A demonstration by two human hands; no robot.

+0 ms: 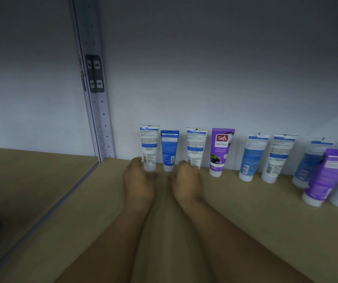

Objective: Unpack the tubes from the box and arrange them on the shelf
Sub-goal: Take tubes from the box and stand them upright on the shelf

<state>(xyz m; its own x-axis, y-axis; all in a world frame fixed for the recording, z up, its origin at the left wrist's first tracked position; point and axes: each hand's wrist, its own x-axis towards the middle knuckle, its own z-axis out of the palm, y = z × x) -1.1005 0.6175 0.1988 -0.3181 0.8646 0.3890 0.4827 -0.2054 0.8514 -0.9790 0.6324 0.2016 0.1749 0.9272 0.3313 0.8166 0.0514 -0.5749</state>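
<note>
Dim white back wall (pixel 204 68), perforated metal upright (pixel 94 88).

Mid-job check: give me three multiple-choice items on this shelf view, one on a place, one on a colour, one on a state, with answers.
1. Where does the solid blue plastic tube stand?
A. Between two white tubes
B. Right of the purple Safi tube
C. Lying at the shelf's front edge

2. What colour is the tube with the Safi logo?
A. Green
B. Purple
C. Red

3. How do the tubes by the back wall stand?
A. Cap down
B. Cap up
C. Flat

Answers:
1 A: white tubes and flank it.
2 B: its body is purple.
3 A: the white caps rest on the tan shelf board.
</note>
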